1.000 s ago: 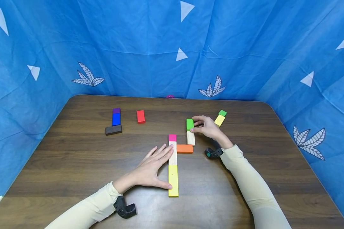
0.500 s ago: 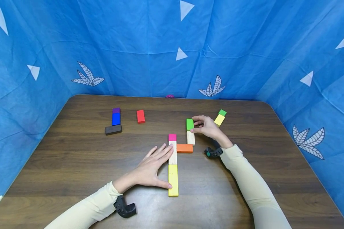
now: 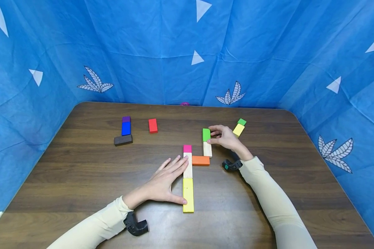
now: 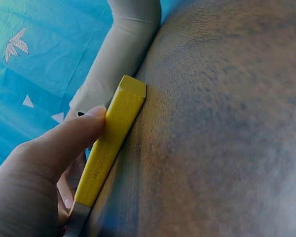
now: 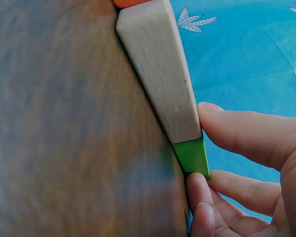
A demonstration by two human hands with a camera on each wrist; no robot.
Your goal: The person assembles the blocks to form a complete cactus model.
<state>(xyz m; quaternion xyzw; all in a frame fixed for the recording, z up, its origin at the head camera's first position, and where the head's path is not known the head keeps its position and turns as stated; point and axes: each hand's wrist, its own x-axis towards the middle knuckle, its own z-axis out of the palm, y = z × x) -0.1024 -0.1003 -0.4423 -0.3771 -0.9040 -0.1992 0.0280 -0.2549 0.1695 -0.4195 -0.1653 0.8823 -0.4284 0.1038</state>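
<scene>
My left hand (image 3: pixel 163 181) lies with fingers spread, fingertips touching a plain wooden block (image 3: pixel 188 171) and thumb against the yellow block (image 3: pixel 188 197) below it. A pink block (image 3: pixel 187 148) sits at the far end of this straight row. An orange block (image 3: pixel 201 160) runs sideways from the plain block to the right. Above its right end stands another plain wooden block (image 3: pixel 207 149), with a green block (image 3: pixel 206 135) beyond it. My right hand (image 3: pixel 225 138) pinches the green block, thumb at its near corner and fingers at its far end (image 5: pixel 200 160).
On the left lie a purple block (image 3: pixel 126 119), a blue block (image 3: pixel 126 129) and a black block (image 3: pixel 123 140). A red block (image 3: pixel 153 126) lies near the back. Beyond my right hand are a small green block (image 3: pixel 241 121) and a pale yellow block (image 3: pixel 238 130). Blue cloth (image 3: pixel 162 79) surrounds the table.
</scene>
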